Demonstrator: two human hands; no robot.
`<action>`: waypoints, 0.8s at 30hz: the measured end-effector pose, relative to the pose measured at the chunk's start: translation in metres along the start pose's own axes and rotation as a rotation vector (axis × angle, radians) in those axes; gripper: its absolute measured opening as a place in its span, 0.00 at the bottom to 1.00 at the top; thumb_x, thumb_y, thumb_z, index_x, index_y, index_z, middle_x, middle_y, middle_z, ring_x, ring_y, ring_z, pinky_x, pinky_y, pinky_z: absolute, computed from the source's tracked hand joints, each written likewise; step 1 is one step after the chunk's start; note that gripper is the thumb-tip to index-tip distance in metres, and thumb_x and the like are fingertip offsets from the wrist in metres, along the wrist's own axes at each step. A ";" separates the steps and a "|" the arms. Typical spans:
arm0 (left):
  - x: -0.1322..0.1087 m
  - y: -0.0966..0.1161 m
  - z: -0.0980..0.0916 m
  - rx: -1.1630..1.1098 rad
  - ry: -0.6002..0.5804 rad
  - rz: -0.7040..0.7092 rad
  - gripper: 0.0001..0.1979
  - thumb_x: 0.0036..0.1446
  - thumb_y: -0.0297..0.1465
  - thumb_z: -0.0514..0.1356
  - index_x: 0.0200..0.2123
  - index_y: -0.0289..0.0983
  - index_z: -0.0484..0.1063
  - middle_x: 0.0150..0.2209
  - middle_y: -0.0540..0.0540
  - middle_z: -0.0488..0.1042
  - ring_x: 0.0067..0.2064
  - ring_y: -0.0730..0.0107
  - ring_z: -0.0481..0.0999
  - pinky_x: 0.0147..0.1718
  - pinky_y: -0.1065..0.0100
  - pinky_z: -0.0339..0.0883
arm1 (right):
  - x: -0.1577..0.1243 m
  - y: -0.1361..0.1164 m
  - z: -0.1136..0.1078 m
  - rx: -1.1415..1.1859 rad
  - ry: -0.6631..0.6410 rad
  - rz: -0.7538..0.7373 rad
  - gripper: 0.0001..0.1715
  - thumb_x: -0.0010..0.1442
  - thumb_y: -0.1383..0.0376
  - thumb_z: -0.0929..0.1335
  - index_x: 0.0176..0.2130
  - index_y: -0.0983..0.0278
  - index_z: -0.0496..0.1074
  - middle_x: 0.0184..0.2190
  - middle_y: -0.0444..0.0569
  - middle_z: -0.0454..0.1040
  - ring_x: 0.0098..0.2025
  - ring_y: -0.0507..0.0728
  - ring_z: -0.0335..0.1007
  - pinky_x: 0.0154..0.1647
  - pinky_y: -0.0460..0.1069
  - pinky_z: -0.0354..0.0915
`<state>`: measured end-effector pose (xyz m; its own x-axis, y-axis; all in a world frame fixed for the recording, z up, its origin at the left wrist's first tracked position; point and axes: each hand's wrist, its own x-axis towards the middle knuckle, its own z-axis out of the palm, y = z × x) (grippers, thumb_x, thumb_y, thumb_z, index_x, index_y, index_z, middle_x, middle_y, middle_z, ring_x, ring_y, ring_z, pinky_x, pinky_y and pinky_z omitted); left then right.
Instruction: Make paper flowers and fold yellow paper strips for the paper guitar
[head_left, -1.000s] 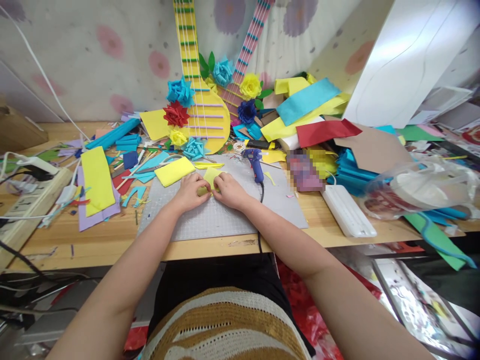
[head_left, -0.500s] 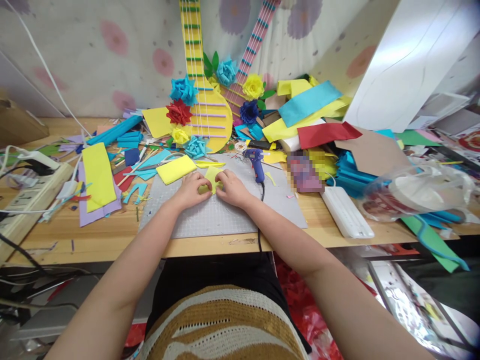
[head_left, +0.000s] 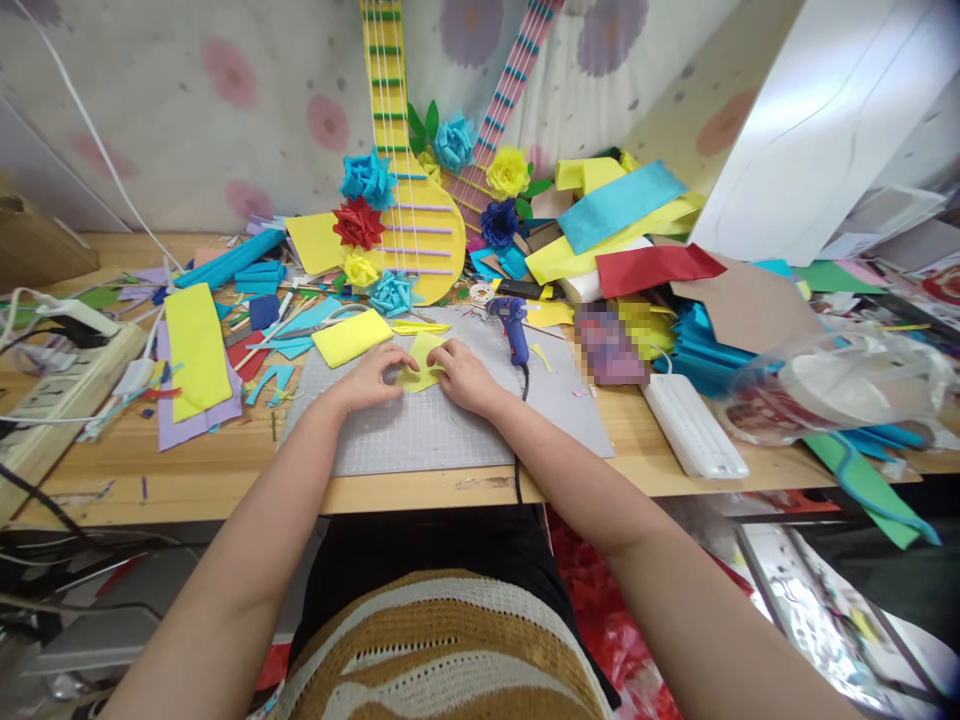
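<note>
A small piece of yellow paper (head_left: 424, 372) lies between my hands over the grey cutting mat (head_left: 390, 440). My left hand (head_left: 373, 378) is at its left side, fingers curved and the thumb apart from them; the fingertips reach the paper's edge. On the other side my right hand (head_left: 466, 380) has its bent fingers closed at the paper's right edge, partly covering it. A folded yellow sheet (head_left: 352, 339) rests just beyond my left hand. To the right of my right hand lies a blue hot glue gun (head_left: 514, 328), its cord running toward the front edge.
Behind the mat stand a yellow paper guitar (head_left: 431, 235) and a pink one (head_left: 499, 125) with paper flowers. Coloured paper (head_left: 622, 205) is heaped at the right, near a white power block (head_left: 696, 425). A power strip (head_left: 52, 400) with cables lies left.
My left hand has drawn slightly left, its thumb and fingers wider apart, and more of the yellow paper shows. My right hand has stayed almost in place.
</note>
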<state>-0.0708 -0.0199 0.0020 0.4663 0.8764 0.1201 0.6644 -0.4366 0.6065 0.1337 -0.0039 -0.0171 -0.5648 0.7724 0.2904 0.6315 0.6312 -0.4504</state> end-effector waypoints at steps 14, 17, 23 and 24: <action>-0.003 -0.016 -0.002 0.077 0.170 -0.078 0.08 0.49 0.33 0.59 0.34 0.39 0.74 0.36 0.47 0.73 0.44 0.63 0.67 0.48 0.60 0.60 | -0.002 -0.004 -0.009 0.163 -0.002 0.026 0.08 0.52 0.67 0.64 0.36 0.63 0.62 0.35 0.48 0.66 0.39 0.56 0.59 0.40 0.50 0.58; -0.003 -0.017 0.000 0.070 0.163 -0.069 0.08 0.49 0.33 0.60 0.34 0.40 0.75 0.36 0.47 0.72 0.43 0.63 0.67 0.47 0.59 0.60 | -0.001 -0.003 -0.008 0.162 -0.021 0.010 0.08 0.52 0.67 0.64 0.35 0.63 0.61 0.33 0.47 0.67 0.37 0.56 0.59 0.38 0.50 0.57; -0.003 -0.013 0.002 0.037 0.141 -0.018 0.08 0.50 0.36 0.61 0.33 0.42 0.77 0.37 0.48 0.68 0.45 0.64 0.66 0.49 0.60 0.59 | 0.000 0.000 -0.005 0.155 -0.005 -0.014 0.08 0.51 0.69 0.64 0.35 0.63 0.62 0.34 0.48 0.68 0.37 0.56 0.58 0.39 0.50 0.56; -0.003 -0.012 0.003 0.031 0.132 0.001 0.08 0.51 0.37 0.61 0.32 0.42 0.77 0.37 0.48 0.68 0.44 0.64 0.65 0.48 0.60 0.59 | 0.000 0.000 -0.005 0.155 0.001 -0.019 0.08 0.51 0.69 0.64 0.35 0.63 0.62 0.34 0.48 0.68 0.37 0.56 0.58 0.39 0.50 0.56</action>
<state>-0.0786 -0.0173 -0.0077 0.3871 0.8944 0.2241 0.6829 -0.4414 0.5820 0.1368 -0.0033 -0.0129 -0.5754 0.7606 0.3005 0.5315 0.6271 -0.5694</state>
